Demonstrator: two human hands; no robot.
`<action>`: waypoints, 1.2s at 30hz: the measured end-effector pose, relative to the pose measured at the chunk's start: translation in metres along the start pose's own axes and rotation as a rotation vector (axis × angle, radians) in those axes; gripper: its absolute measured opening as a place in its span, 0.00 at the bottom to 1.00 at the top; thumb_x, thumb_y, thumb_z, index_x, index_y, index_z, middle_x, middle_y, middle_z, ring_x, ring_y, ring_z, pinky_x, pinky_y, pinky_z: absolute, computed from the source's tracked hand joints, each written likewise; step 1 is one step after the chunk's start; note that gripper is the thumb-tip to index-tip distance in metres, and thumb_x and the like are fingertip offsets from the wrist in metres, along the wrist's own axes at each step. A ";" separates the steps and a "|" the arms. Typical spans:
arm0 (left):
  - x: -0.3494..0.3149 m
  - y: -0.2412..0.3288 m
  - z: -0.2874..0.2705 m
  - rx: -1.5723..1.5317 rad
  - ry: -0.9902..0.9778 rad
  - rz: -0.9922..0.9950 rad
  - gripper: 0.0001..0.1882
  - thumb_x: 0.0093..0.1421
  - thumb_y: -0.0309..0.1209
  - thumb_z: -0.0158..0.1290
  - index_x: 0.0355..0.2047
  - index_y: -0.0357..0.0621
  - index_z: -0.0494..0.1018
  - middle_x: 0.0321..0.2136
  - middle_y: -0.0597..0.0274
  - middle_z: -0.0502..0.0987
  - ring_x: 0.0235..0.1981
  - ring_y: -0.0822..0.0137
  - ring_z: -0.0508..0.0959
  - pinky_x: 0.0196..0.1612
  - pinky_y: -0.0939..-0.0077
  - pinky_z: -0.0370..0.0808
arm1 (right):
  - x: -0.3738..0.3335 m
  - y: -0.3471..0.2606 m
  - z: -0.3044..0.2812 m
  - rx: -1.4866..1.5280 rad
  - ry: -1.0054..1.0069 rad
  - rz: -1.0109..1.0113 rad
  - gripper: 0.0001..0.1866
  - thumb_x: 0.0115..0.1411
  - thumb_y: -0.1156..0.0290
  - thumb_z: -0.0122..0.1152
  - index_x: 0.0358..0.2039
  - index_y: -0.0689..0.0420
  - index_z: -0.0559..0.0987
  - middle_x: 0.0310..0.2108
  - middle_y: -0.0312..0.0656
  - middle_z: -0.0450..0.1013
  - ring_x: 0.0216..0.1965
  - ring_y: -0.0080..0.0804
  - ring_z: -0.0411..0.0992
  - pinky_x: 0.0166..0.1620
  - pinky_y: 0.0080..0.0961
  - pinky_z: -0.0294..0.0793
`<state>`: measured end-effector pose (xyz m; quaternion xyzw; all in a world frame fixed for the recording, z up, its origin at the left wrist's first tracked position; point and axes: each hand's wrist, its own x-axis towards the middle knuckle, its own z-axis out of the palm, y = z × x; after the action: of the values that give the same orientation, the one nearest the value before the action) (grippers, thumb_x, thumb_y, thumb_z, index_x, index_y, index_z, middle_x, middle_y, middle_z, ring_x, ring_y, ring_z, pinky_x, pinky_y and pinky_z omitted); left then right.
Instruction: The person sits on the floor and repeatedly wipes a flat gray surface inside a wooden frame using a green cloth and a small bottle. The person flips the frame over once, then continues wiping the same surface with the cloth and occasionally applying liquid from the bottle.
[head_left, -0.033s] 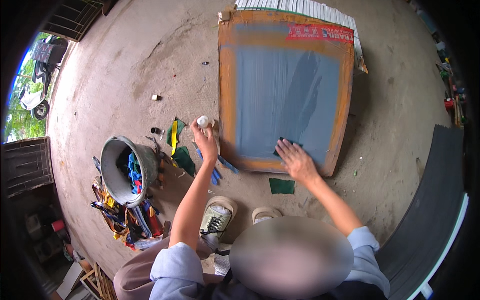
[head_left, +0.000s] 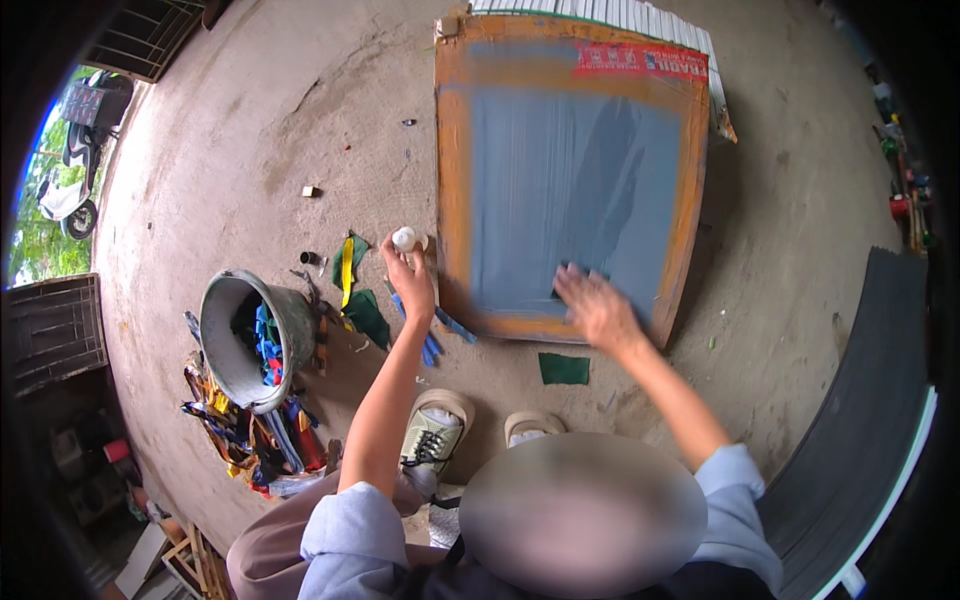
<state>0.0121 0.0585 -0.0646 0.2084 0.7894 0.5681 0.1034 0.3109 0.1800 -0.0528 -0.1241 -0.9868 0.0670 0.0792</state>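
One orange-framed screen (head_left: 575,190) with blue-grey mesh lies flat on the concrete floor (head_left: 250,130). Right hand (head_left: 595,305), fingers spread flat, presses a dark cloth (head_left: 565,272) on the mesh near the frame's near edge. Left hand (head_left: 410,275) grips one small white bottle (head_left: 404,238) just off the frame's left edge. One grey bucket (head_left: 250,335) of coloured scraps farther left; one green patch (head_left: 565,368) below the frame.

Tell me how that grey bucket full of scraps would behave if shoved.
The grey bucket already leans on its side, so it would probably roll or spill. The cloth scraps inside look light and floppy, so it likely slides easily on the concrete floor.
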 end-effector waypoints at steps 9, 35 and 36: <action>-0.014 0.022 0.018 0.152 0.126 0.050 0.30 0.60 0.26 0.53 0.61 0.35 0.55 0.58 0.46 0.61 0.63 0.53 0.58 0.67 0.59 0.51 | 0.147 0.094 -0.045 -0.139 0.467 0.546 0.33 0.65 0.56 0.46 0.65 0.62 0.57 0.67 0.51 0.52 0.68 0.46 0.50 0.68 0.42 0.47; -0.048 0.040 0.042 0.578 -0.180 0.563 0.28 0.57 0.25 0.50 0.59 0.45 0.61 0.60 0.53 0.62 0.64 0.51 0.58 0.66 0.49 0.51 | 0.017 -0.042 0.003 0.074 -0.044 0.292 0.26 0.64 0.68 0.50 0.64 0.52 0.62 0.67 0.34 0.55 0.68 0.27 0.50 0.68 0.33 0.51; -0.049 0.040 0.042 0.581 -0.178 0.562 0.28 0.57 0.25 0.50 0.59 0.45 0.61 0.60 0.52 0.62 0.64 0.50 0.58 0.66 0.49 0.51 | 0.033 -0.020 -0.003 0.006 -0.007 0.248 0.25 0.64 0.68 0.50 0.62 0.53 0.65 0.66 0.34 0.57 0.67 0.29 0.54 0.68 0.34 0.53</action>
<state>0.0808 0.0837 -0.0446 0.4847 0.8173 0.3075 -0.0508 0.2755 0.1698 -0.0425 -0.2446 -0.9640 0.0797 0.0671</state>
